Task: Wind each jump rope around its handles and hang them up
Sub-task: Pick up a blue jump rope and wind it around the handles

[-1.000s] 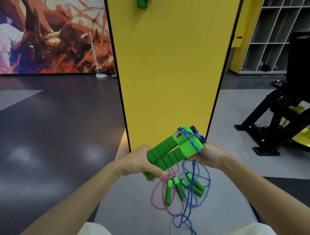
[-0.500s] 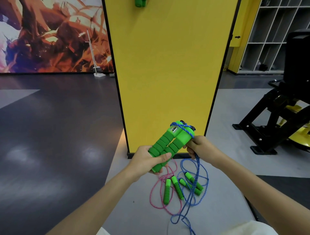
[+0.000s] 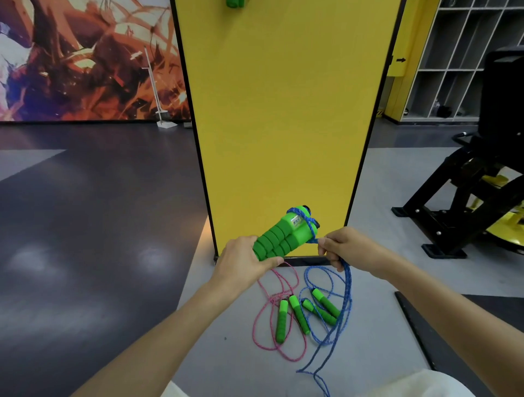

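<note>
Head view: we look down at two bare arms held out in front of a tall yellow panel (image 3: 283, 119).
Left hand (image 3: 243, 265): we see it clenched around the lower ends of two green handles (image 3: 279, 241), which lie side by side and point up and to the right.
Right hand (image 3: 344, 248): we see its fingers pinched on the blue rope (image 3: 346, 286), just beside the upper ends of the handles.
Blue rope: a few turns cross the top of the handles; from the right hand it hangs down to the grey floor (image 3: 226, 365) and trails toward the bottom edge of the picture.
Pink rope (image 3: 262, 306): loose loops on the floor below the hands, with two green handles (image 3: 289, 317) of its own lying among them.
Second blue rope (image 3: 312, 279): we see it looped on the floor just right of the pink one, its two green handles (image 3: 323, 309) beside each other.
Top of panel: a green thing (image 3: 234, 2) is cut off by the frame; we cannot tell what it is.
Right side: black gym machine (image 3: 465, 198) well apart from the ropes, with grey shelves (image 3: 453, 56) behind it.
Left side: dark floor and an orange mural (image 3: 85, 56) on the far wall.
</note>
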A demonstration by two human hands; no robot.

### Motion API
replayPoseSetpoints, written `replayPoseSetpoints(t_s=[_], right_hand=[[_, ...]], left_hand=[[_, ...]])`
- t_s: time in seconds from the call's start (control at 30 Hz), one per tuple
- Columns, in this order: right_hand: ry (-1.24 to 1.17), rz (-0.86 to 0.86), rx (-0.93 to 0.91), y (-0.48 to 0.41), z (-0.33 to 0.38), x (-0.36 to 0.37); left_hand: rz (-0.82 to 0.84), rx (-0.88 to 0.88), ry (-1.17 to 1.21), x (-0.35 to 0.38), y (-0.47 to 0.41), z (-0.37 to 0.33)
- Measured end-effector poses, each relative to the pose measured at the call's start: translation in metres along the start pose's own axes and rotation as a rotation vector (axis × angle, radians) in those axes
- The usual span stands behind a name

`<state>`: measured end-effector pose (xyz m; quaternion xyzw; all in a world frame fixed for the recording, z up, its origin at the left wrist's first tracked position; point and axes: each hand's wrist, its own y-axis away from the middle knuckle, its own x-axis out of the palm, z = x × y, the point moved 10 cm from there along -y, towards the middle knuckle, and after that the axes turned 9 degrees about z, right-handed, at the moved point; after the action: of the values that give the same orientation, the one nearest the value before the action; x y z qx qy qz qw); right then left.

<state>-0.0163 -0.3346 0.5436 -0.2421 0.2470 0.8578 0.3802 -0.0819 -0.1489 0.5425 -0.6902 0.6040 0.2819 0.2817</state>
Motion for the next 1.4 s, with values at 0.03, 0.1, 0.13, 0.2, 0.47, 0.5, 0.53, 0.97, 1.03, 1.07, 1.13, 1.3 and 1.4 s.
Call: replayPoseSetpoints(t_s=[0.03, 0.1, 0.13, 0.2, 0.47, 0.5, 0.53, 0.97, 1.03, 1.07, 1.13, 1.3, 1.4], right_hand=[[0.012, 0.008, -0.003, 0.0, 0.002, 0.0], [0.02, 0.021, -0.003, 0.0, 0.005, 0.0], [0.021, 0.025, 0.001, 0.001, 0.008, 0.0], [0.095, 0.023, -0.009, 0.002, 0.017, -0.003], [0.71, 0.073, -0.125, 0.006, 0.058, -0.007], [0.718, 0.081, -0.123, 0.006, 0.06, -0.008], [0.718, 0.082, -0.123, 0.004, 0.062, -0.011], [0.586, 0.144, -0.18, -0.021, 0.059, -0.012], [0.496, 0.177, -0.178, -0.023, 0.053, -0.009], [0.431, 0.198, -0.172, -0.023, 0.05, -0.006], [0.271, 0.24, -0.157, -0.023, 0.044, -0.001], [-0.105, 0.36, -0.021, -0.026, 0.013, 0.012], [-0.345, 0.41, -0.046, -0.032, 0.009, 0.021]], left_hand=[[0.013, -0.004, -0.065, -0.001, -0.001, -0.002], [0.033, 0.001, -0.228, -0.004, -0.002, -0.009], [0.038, 0.01, -0.313, -0.005, -0.002, -0.013], [0.045, 0.038, -0.473, -0.007, -0.002, -0.019], [0.19, 0.104, -0.651, 0.005, 0.002, -0.019], [0.201, 0.113, -0.654, 0.007, 0.002, -0.019], [0.213, 0.125, -0.657, 0.008, 0.003, -0.02], [0.307, 0.322, -0.518, 0.011, 0.015, -0.036], [0.305, 0.338, -0.48, 0.007, 0.015, -0.034], [0.302, 0.344, -0.454, 0.005, 0.014, -0.034], [0.292, 0.354, -0.382, 0.004, 0.015, -0.033], [0.319, 0.295, -0.097, 0.007, 0.013, -0.018], [0.34, 0.248, 0.02, 0.007, 0.013, -0.017]])
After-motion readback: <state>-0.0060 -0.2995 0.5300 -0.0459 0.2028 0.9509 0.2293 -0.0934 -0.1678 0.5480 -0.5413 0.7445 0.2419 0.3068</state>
